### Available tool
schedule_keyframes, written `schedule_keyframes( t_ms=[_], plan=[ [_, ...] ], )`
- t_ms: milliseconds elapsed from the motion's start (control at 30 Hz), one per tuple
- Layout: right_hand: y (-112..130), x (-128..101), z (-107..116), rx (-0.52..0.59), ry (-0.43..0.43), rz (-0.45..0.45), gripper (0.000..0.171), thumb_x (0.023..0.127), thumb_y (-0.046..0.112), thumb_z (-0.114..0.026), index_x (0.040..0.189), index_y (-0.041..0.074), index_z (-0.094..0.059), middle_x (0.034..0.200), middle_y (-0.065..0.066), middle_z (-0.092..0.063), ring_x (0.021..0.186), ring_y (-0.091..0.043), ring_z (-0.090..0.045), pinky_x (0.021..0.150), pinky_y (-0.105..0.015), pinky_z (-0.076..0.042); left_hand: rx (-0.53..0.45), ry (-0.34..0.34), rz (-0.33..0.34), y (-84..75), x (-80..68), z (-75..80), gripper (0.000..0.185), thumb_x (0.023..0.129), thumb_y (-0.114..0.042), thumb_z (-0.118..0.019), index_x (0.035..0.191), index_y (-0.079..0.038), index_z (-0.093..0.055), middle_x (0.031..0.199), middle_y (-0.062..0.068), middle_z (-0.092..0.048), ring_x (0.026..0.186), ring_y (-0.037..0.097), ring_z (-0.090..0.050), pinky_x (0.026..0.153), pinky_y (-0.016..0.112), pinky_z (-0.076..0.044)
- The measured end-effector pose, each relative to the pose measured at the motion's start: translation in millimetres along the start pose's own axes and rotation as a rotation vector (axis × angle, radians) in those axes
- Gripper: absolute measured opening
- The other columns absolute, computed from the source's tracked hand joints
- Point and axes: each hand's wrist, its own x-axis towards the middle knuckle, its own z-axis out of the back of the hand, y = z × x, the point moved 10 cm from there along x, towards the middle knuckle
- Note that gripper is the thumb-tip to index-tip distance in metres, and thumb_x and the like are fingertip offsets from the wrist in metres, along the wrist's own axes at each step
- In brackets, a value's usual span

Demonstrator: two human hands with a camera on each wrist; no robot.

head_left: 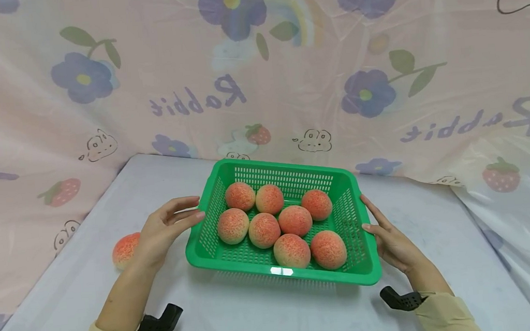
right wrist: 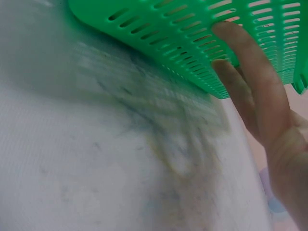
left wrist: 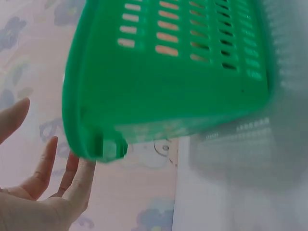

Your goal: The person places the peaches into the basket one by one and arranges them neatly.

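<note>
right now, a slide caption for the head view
Both hands flank a green basket of eight peaches.

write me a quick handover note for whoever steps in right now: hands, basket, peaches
Left hand: open, straight fingers at the left rim of the green slotted plastic basket.
Right hand: open, fingers pressed against the basket's right wall.
Basket seems raised off the white table, judging by the shadow beneath it.
Done: eight pink-orange round peaches lie inside.
Left: one stray peach sits on the table behind the left hand, outside the basket.
</note>
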Motion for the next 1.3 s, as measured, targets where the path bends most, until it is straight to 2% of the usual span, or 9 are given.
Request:
schedule_keyframes(
  t_ms=[300,367,533,600,833,933,1033,1133,1300],
  plan=[
    [-2.1,-0.3,0.9,0.002,-0.017,-0.022,0.070,0.105,0.007,-0.033,0.152,0.043,0.004,0.137,0.007,-0.042,0.109,-0.012,-0.061,0.086,-0.030,-0.054,0.027,-0.031,0.024,5.1,-9.9,22.1,0.047,0.088,-0.032,-0.071,0.131,-0.018,-0.056,0.122,-0.016,-0.055,0.109,-0.002,-0.056,0.101,0.033,-0.035],
    [-2.1,-0.3,0.7,0.006,-0.015,-0.022,0.070,0.105,0.007,-0.033,0.152,0.043,0.004,0.137,0.007,-0.041,0.109,-0.011,-0.061,0.086,-0.029,-0.054,0.035,-0.041,0.028,6.9,-11.0,27.5,0.048,0.087,-0.033,-0.071,0.130,-0.019,-0.056,0.121,-0.016,-0.057,0.109,-0.003,-0.056,0.104,0.038,-0.032],
    [-0.3,-0.7,-0.8,0.003,0.001,-0.004,0.069,0.105,0.007,-0.032,0.152,0.042,0.003,0.138,0.008,-0.039,0.109,-0.012,-0.061,0.086,-0.029,-0.054,0.069,-0.070,0.029,12.4,-14.8,43.0,0.048,0.087,-0.035,-0.071,0.130,-0.022,-0.056,0.121,-0.017,-0.057,0.109,-0.003,-0.055,0.100,0.020,-0.036],
    [0.5,-0.7,-1.6,0.005,0.007,0.003,0.069,0.105,0.006,-0.032,0.152,0.043,0.003,0.138,0.008,-0.040,0.109,-0.012,-0.062,0.086,-0.029,-0.054,0.083,-0.085,0.028,14.2,-17.5,49.7,0.046,0.088,-0.035,-0.070,0.131,-0.023,-0.056,0.121,-0.018,-0.056,0.112,-0.002,-0.053,0.088,0.011,-0.040],
    [1.6,-0.1,-2.5,0.011,0.015,0.007,0.069,0.105,0.006,-0.031,0.153,0.041,0.005,0.139,0.008,-0.037,0.110,-0.011,-0.061,0.086,-0.029,-0.054,0.085,-0.146,0.020,22.0,-23.2,69.7,0.046,0.089,-0.031,-0.070,0.132,-0.024,-0.056,0.123,-0.021,-0.053,0.120,0.003,-0.043,0.085,0.007,-0.039],
    [1.7,0.5,-2.6,0.013,0.017,0.009,0.069,0.105,0.005,-0.030,0.152,0.042,0.004,0.139,0.008,-0.037,0.108,-0.011,-0.062,0.085,-0.029,-0.054,0.080,-0.157,0.020,26.2,-23.8,75.3,0.046,0.089,-0.030,-0.070,0.133,-0.025,-0.055,0.126,-0.021,-0.052,0.122,0.003,-0.041,0.093,0.008,-0.036],
    [1.8,0.9,-2.7,0.019,0.019,0.010,0.069,0.105,0.005,-0.030,0.152,0.043,0.003,0.138,0.007,-0.039,0.106,-0.012,-0.063,0.084,-0.029,-0.055,0.069,-0.165,0.024,30.4,-24.6,79.9,0.047,0.089,-0.029,-0.070,0.134,-0.025,-0.055,0.128,-0.022,-0.050,0.124,0.004,-0.037,0.112,0.022,-0.026],
    [1.5,0.8,-2.7,0.023,0.018,0.008,0.069,0.105,0.005,-0.030,0.152,0.043,0.002,0.138,0.008,-0.040,0.106,-0.012,-0.063,0.084,-0.029,-0.055,0.065,-0.172,0.044,35.2,-25.4,83.6,0.051,0.089,-0.030,-0.070,0.136,-0.026,-0.053,0.135,-0.018,-0.046,0.133,0.012,-0.030,0.118,0.037,-0.016],
    [1.2,-0.1,-2.6,0.026,0.016,0.007,0.069,0.105,0.005,-0.030,0.152,0.043,0.002,0.139,0.008,-0.040,0.108,-0.012,-0.062,0.085,-0.029,-0.054,0.117,-0.164,0.104,44.7,-25.5,87.6,0.059,0.090,-0.034,-0.068,0.144,-0.031,-0.044,0.155,-0.001,-0.027,0.136,0.025,-0.025,0.094,0.012,-0.033]
  ],
)
